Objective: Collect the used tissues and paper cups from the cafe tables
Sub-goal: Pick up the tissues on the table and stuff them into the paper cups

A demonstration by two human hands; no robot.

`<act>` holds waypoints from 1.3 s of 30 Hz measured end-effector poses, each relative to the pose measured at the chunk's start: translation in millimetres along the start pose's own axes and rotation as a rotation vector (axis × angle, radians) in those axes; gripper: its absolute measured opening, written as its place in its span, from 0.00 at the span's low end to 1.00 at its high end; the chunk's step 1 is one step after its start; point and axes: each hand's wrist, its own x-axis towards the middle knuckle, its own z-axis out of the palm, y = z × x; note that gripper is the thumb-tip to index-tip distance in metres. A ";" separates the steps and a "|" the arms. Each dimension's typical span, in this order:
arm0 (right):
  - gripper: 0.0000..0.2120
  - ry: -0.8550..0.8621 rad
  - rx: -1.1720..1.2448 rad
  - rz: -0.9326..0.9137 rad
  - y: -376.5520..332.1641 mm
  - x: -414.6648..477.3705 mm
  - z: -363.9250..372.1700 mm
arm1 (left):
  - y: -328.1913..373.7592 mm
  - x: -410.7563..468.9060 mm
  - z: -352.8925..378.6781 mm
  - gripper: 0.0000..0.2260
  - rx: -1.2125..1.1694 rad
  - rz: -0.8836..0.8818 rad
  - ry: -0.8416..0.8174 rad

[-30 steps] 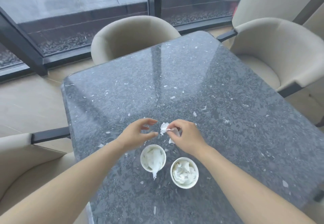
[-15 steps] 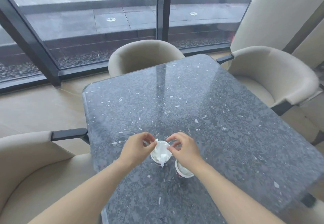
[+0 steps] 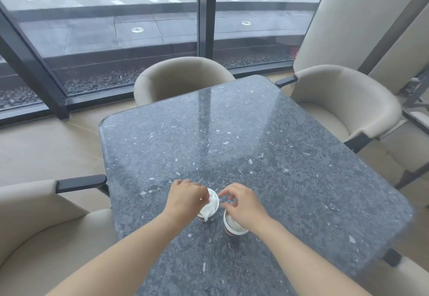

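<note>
Tissue (image 3: pixel 209 208) fills the cup (image 3: pixel 217 203); my left hand (image 3: pixel 186 200) pinches it, and my right hand (image 3: pixel 245 207) hangs loose and empty beside. I should tuck it deep.

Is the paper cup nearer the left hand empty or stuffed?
Stuffed. White crumpled tissue fills the mouth of the left cup up to the rim, and a strip of it hangs over the near edge.
</note>
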 end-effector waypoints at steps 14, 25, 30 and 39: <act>0.10 0.003 -0.041 0.027 12.4 -7.3 -14.1 | -5.7 -2.2 4.4 0.06 -0.051 -0.074 -0.055; 0.09 0.007 -0.031 0.013 11.6 -17.9 -3.5 | 0.5 -10.3 17.5 0.09 0.096 0.168 -0.262; 0.08 0.032 -0.024 0.011 16.1 -23.0 -4.3 | -3.6 -16.7 16.3 0.12 0.020 0.227 -0.182; 0.09 0.058 -0.043 -0.004 14.2 -19.7 -4.1 | -13.4 -19.3 16.9 0.17 0.076 0.342 -0.174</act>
